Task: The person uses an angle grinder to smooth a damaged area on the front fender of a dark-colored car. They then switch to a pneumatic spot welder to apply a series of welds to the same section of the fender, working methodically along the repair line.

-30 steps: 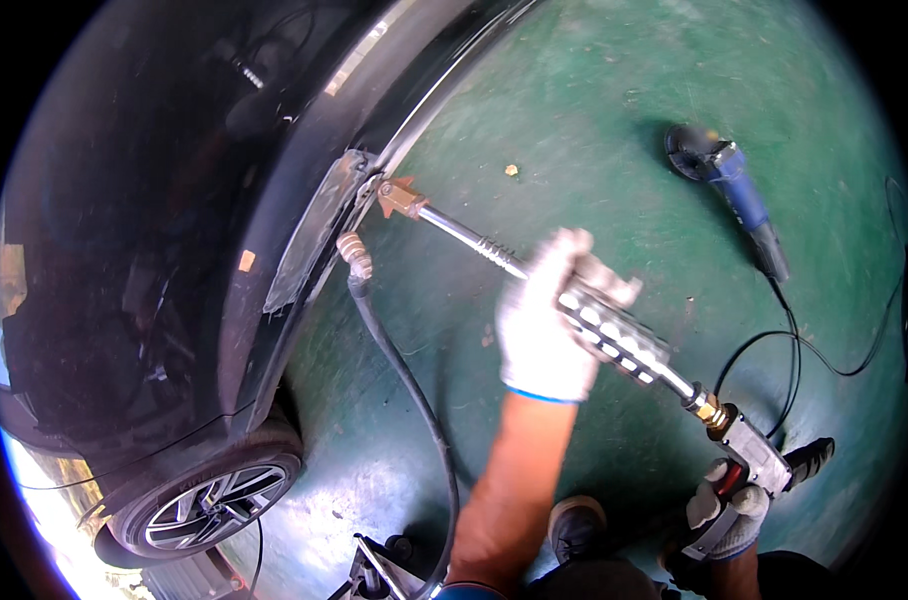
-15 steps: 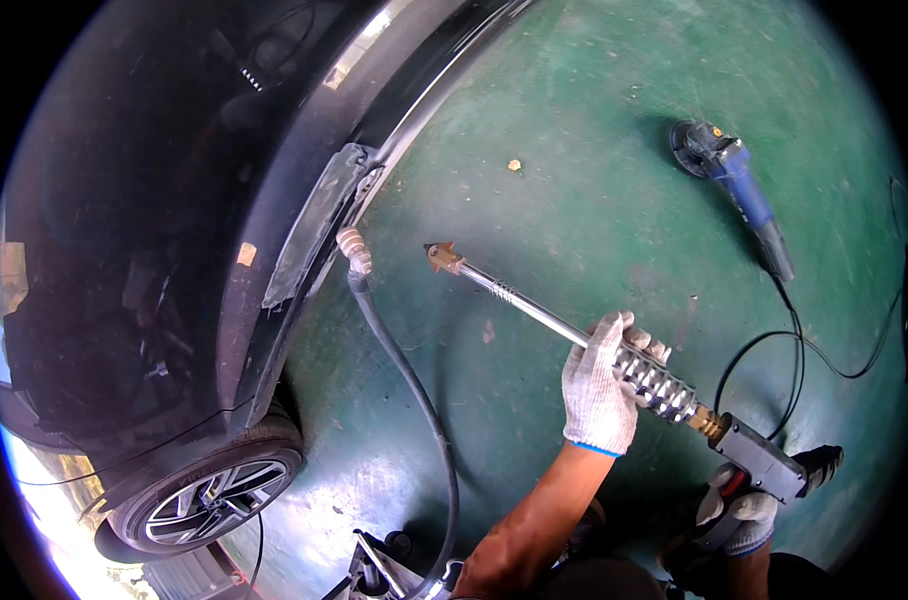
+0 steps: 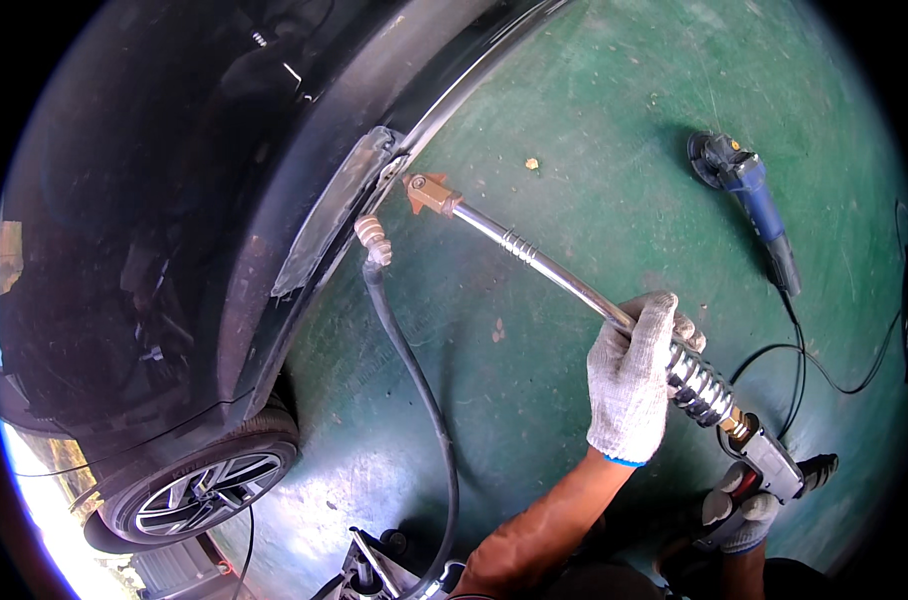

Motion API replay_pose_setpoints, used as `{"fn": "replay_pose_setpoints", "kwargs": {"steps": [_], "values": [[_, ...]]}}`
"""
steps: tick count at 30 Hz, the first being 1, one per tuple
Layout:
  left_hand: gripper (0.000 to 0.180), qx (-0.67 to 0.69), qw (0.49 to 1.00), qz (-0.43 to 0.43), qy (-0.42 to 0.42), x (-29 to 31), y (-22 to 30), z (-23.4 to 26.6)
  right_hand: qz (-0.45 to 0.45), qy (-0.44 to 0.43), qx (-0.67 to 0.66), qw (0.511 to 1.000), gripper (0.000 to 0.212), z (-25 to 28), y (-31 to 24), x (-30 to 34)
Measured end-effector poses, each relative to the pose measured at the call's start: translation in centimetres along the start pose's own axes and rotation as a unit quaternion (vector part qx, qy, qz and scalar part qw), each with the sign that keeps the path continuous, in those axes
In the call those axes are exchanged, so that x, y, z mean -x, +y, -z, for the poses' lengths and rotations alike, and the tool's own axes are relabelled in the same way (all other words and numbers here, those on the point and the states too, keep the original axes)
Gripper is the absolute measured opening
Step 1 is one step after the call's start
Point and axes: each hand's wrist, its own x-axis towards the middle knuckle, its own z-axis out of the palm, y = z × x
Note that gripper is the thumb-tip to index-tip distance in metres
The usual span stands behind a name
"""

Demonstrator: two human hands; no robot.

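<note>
My left hand (image 3: 629,385), in a white knit glove, is closed round the steel shaft of a dent puller gun (image 3: 564,280), just ahead of its ribbed, coil-like section. My right hand (image 3: 742,515), gloved too, grips the gun's pistol handle at the lower right. The brown, copper-coloured tip (image 3: 432,193) points up-left, close to the lower edge of a black car (image 3: 274,170); whether it touches cannot be told. A bare, sanded grey patch (image 3: 339,205) runs along that edge. Just below the tip, a thick cable (image 3: 414,365) ends in a copper-coloured fitting (image 3: 373,238) at the car's edge.
A blue angle grinder (image 3: 749,195) lies on the green floor (image 3: 594,130) at the right, its black cord (image 3: 799,380) looping below it. The car's wheel (image 3: 204,490) is at the lower left. Metal equipment (image 3: 369,565) stands at the bottom, where the thick cable runs.
The gun's tip has moved upward and closer to the car's lower edge. Both hands keep their hold. The whole view has shifted slightly.
</note>
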Motion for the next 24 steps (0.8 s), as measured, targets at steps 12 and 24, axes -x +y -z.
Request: {"fn": "replay_pose_setpoints", "kwargs": {"steps": [12, 24], "values": [[0.02, -0.02, 1.0, -0.009, 0.007, -0.5, 1.1, -0.2, -0.017, -0.001, -0.004, 1.0, 0.044, -0.4, 0.4, -1.1], [0.019, -0.022, 1.0, -0.011, 0.014, -0.7, 1.1, -0.6, 0.003, -0.024, 0.028, 0.999, 0.035, -0.6, 0.6, -1.5]]}}
